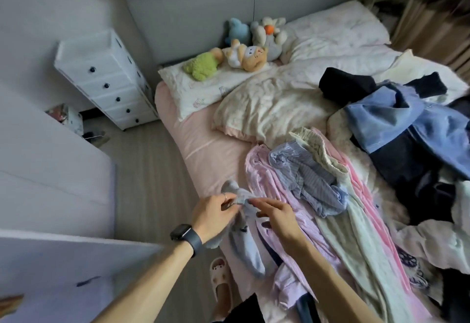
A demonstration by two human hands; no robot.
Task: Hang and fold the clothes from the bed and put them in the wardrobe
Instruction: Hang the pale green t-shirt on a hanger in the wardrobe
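Head view: left hand (213,212) and right hand (278,217) pinch what looks like pale socks (245,241) on the bed (203,144).

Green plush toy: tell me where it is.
In the head view the green plush toy lies on the pillow at the bed's head, left of the tan plush, right of the white drawer unit.

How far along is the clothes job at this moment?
Early. Done: no folded or hung garment is visible. In hand: the left hand and right hand pinch pale blue socks at the bed edge. Left: pink striped shirt, blue striped garment, blue shirt and dark clothes, all heaped unfolded.
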